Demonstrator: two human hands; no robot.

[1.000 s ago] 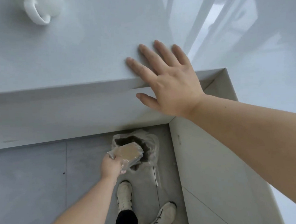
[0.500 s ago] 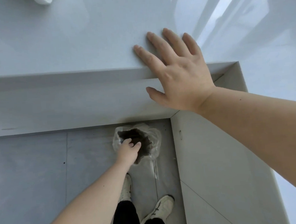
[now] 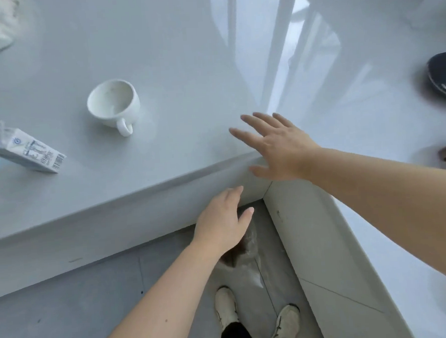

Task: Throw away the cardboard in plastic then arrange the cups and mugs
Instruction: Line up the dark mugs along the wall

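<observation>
Now white mug [image 3: 113, 106] upright on counter [image 3: 157, 55], handle toward viewer.

Bin bag [image 3: 250, 256] perhaps behind left hand [image 3: 223, 221]

The single head-worn view looked steeply down from close above the table [image 3: 157, 55] corner, taking in the floor [image 3: 55, 309] and the wearer's shoes [image 3: 226, 307].
</observation>
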